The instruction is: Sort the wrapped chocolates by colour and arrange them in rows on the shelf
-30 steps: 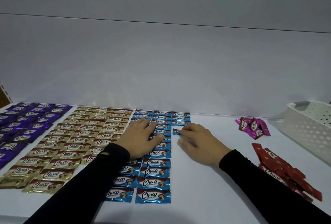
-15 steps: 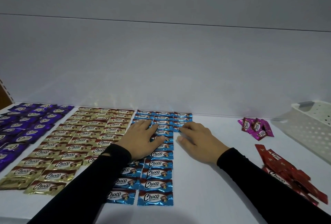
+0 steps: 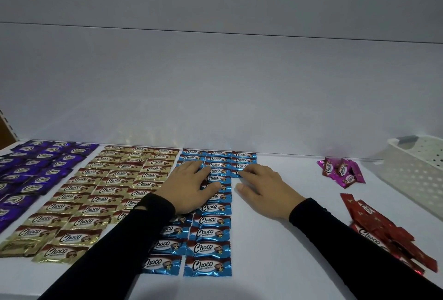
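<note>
Wrapped chocolates lie in rows on the white shelf [image 3: 275,239]: purple ones [image 3: 36,167] at the left, gold ones [image 3: 100,191] beside them, blue ones [image 3: 208,247] in the middle. My left hand [image 3: 189,187] lies flat, fingers spread, on the blue rows. My right hand [image 3: 261,187] rests right of it, fingertips touching the front blue chocolate [image 3: 237,172] of the short third column. A small pink pile [image 3: 341,171] and a loose red pile [image 3: 383,230] lie at the right.
A white perforated basket [image 3: 412,172] stands at the far right, behind the red pile. The shelf's back wall rises just behind the rows. A bare strip of shelf lies between the blue rows and the pink and red piles.
My right hand has slid a blue chocolate a little farther back, up against the short third column. The left hand has stayed pressed on the blue rows.
</note>
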The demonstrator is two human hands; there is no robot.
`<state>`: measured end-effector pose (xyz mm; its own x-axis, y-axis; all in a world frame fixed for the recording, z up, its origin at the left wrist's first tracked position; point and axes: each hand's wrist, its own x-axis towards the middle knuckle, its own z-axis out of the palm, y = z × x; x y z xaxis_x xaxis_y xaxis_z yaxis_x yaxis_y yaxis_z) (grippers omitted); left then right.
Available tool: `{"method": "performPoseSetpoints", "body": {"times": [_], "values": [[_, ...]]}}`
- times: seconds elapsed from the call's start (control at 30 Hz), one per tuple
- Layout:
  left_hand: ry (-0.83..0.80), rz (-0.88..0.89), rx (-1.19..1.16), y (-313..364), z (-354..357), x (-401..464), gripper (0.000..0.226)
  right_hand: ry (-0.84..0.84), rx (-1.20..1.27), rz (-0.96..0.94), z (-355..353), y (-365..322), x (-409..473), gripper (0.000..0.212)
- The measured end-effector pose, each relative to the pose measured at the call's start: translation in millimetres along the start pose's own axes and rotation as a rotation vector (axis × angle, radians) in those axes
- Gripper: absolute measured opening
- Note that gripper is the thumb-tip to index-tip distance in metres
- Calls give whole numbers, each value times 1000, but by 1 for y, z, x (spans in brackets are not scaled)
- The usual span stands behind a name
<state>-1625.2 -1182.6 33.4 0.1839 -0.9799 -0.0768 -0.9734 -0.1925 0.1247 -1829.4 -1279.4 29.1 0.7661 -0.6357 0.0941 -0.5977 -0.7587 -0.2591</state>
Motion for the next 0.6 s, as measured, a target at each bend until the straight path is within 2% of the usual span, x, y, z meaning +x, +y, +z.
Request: {"method": "performPoseSetpoints", "body": {"times": [0.3,0.4,0.5,0.6], "values": [[46,25,-13,8,-12,-7,74,86,37,43,-14,-1,-11,47],[97,56,-56,20,-19,-12,72,147,57,32,-26,9,-19,58],[156,112,-102,43,-27,-17,68,232,63,42,-42,19,-37,49],[212,217,-145,72,-32,-23,66,283,51,88,-54,34,-65,49]]}}
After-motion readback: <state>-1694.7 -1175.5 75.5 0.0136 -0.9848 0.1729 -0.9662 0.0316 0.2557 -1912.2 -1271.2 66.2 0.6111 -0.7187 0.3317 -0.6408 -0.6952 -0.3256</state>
